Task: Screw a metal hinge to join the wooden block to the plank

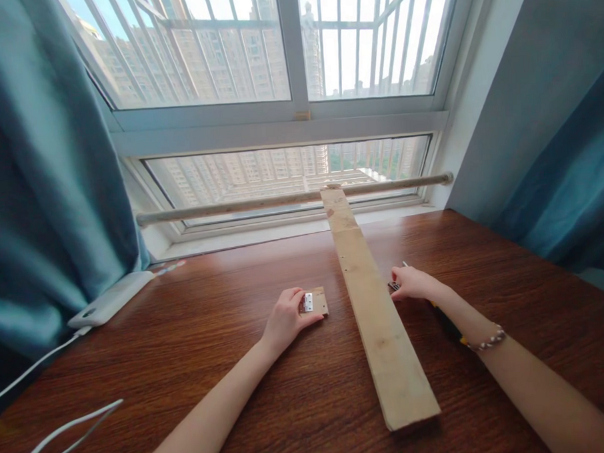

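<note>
My left hand (286, 317) is closed around a small wooden block (321, 302) on the table, thumb along its near edge and fingers at its far left. A silver metal plate with holes (308, 301) sits on the block by my fingertips. To the right of the long plank, my right hand (409, 283) is closed, its fingers at a small dark metal piece (393, 286) too small to name. Beneath my right forearm lies a tool with a black and yellow handle (449, 321), mostly hidden; a thin metal tip shows beyond the hand.
A long wooden plank (381, 316) lies lengthwise between my hands, its far end near the rail (241, 208) by the window. A white power strip (112, 298) and white cable (65, 430) are at the left. Blue curtains (43, 144) hang at both sides of the brown table (225, 293).
</note>
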`<state>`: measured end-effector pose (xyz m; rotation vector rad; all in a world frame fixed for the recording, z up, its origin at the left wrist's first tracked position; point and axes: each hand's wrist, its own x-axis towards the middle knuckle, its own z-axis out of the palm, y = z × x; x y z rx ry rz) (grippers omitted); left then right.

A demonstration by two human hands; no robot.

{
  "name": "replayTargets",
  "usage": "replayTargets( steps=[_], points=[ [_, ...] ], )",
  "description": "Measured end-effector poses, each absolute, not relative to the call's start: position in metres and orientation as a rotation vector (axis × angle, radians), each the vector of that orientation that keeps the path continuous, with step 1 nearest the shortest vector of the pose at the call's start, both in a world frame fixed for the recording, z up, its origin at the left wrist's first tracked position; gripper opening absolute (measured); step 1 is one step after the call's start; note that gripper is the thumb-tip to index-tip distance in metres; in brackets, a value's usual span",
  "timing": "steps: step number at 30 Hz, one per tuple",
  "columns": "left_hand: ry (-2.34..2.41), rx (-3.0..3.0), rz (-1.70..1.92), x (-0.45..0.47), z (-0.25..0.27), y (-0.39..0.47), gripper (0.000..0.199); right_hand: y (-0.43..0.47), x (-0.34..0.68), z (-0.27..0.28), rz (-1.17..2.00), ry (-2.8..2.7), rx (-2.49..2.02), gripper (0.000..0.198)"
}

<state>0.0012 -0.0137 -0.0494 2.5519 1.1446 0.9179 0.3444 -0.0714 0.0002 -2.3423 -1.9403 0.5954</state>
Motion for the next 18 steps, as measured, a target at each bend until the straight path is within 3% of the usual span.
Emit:
replayTargets(
  steps=[11,18],
  points=[
    [1.125,2.564,0.909,0.0009,-0.0504,-0.0138,0.052,-0.0687,0.3369,-0.0049,0.432,-2.024,-2.401,0.015],
    [1.12,2.564,0.884,0.002,-0.0532,-0.0141,0.053,-0.0728,0.3341,-0.0043,0.408,-1.995,-2.47,0.018]
  ],
)
